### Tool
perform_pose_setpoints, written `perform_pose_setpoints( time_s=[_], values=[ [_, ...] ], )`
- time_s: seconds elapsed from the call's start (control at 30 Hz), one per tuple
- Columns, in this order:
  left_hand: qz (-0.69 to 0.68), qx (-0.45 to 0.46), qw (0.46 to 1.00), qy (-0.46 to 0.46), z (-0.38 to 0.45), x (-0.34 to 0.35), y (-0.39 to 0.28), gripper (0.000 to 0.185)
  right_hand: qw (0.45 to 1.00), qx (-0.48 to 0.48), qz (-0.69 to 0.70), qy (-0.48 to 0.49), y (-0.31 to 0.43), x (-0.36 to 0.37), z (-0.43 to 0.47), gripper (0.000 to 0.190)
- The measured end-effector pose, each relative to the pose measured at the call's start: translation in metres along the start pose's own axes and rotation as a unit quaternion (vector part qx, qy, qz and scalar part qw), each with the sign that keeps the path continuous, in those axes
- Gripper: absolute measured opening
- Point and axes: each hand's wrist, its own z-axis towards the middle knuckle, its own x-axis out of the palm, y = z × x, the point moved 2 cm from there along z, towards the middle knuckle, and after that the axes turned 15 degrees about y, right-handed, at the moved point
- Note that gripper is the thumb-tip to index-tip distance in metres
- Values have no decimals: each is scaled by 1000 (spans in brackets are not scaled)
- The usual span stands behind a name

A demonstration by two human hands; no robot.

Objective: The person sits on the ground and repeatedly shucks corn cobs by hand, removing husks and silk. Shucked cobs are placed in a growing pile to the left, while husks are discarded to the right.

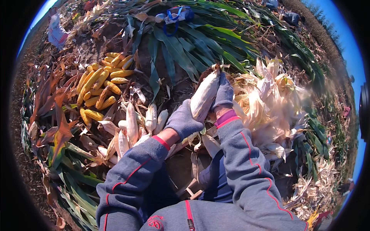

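An ear of corn in its pale dry husk (204, 95) is held up between both my gloved hands. My left hand (185, 119), in a grey knit glove, grips its lower left side. Along the upper right side, near the tip, my right hand (224, 91) closes on it in a matching glove; part of its fingers is hidden behind the ear. Dark brown silk shows beside the tip. Several unhusked ears (132, 122) lie on the ground left of my left hand. Right of my right hand rises a heap of stripped husks (266, 106).
Husked yellow ears (99, 83) lie piled at the left. Cut green corn stalks (199, 43) spread across the far side, with a bag with blue handles (177, 16) on them. A white sack (57, 31) stands far left. Another person (290, 18) is at the far right.
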Motion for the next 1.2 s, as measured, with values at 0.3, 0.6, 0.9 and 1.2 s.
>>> perform_pose_setpoints(
  time_s=[0.3, 0.6, 0.9, 1.2],
  values=[
    [-125, 79, 987, 63, 26, -4, 27, 84, 984, 60, 106, 132, -32, -17, 48, 31],
    [-435, 159, 885, -54, 66, 2, 12, 60, 944, -146, -297, -6, -5, 21, 8, 37],
    [-569, 30, 792, -218, 98, -15, 59, 57, 995, -67, -71, 21, 25, 11, -3, 27],
    [-681, 122, 621, -369, 71, -93, 104, 58, 758, 27, -646, -86, 24, -156, 40, 48]
  ],
)
